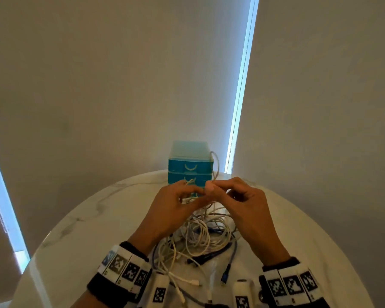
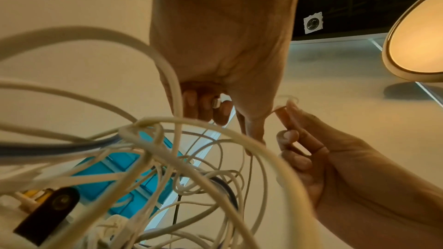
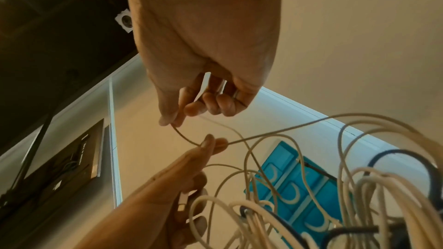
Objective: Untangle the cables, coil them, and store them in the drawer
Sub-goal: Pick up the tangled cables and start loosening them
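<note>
A: Start with the biggest thing. How many tables?

B: One round marble table [image 1: 80, 223], its near edge cut off by the frame. On it, at the far side, stands one blue drawer unit [image 1: 190, 162]. From the head view I count two drawer fronts with white curved handles; the hands cover whatever is lower. The right wrist view shows three handles in a column.

A: Anything in the drawers?

B: They look closed, and I cannot see inside. The cables are all outside them.

A: How many cables?

B: I cannot count them. One tangled pile of cables [image 1: 200, 236] lies on the table between the wrists, mostly white, with at least one dark blue and one black among them. Several plug ends lie toward the near edge.

A: And the hands?

B: Two, raised above the pile just before the drawer unit. The left hand [image 1: 176, 210] pinches a thin white cable [image 3: 187, 138] between thumb and forefinger, and a white plug [image 3: 183, 201] sits inside its lower curled fingers. The right hand [image 1: 245, 205] pinches the same thin cable close by, its other fingers curled in. One loop of it rises beside the unit's right edge.
</note>
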Demonstrator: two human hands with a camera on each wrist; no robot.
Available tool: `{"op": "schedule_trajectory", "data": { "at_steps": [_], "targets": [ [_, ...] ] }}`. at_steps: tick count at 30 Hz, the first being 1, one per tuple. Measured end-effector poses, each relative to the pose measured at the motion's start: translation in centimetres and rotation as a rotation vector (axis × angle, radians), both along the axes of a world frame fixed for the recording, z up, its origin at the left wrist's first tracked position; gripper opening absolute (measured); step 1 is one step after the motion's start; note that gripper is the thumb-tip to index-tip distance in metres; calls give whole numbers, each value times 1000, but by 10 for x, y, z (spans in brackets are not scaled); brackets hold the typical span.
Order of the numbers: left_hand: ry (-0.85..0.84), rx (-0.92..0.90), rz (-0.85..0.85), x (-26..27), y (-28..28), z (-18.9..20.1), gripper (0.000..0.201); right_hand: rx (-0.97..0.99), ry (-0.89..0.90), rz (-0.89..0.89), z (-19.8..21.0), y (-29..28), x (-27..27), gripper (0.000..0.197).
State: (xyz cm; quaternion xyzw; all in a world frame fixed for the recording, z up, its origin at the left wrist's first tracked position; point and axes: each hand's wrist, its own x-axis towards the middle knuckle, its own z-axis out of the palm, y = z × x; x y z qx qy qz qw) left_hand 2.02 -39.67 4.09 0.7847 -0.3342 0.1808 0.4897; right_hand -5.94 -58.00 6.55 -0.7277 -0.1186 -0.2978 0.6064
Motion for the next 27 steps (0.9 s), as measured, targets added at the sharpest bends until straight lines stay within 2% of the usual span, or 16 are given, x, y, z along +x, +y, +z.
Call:
{"op": "schedule_trajectory", "data": {
  "at_steps": [3,5,7,10,12,14,16,18,20,22,24,25,27],
  "targets": [
    [47,-136,62,6,6,3,14,36,104,-18,-9,-10,12,18],
    [69,-228,100,9,11,7,16,-51,254,42,-24,-15,22,17],
    [38,-293,180,11,15,10,15,-144,382,76,-42,-21,31,26],
    [33,-450,252,16,21,14,14,-75,481,38,-50,-29,39,28],
    [86,-513,242,19,22,14,17,-60,483,-51,-51,-32,44,20],
    [133,-514,200,19,19,13,23,-140,457,-155,-48,-29,49,10],
    [158,-497,138,21,18,15,30,-245,424,-220,-40,-22,54,12],
    [159,-463,105,25,23,21,29,-266,361,-291,-23,-20,59,17],
    [160,-330,105,28,33,30,26,-207,257,-386,-1,-24,61,21],
    [173,-105,23,24,41,36,29,-198,266,-402,22,-33,62,27],
    [178,264,-144,18,50,41,26,-235,389,-269,42,-43,60,33],
    [183,498,-237,9,51,47,24,-213,384,-265,54,-53,55,34],
    [187,901,-295,6,62,50,36,-121,251,-409,80,-66,53,32]
  ]
}}
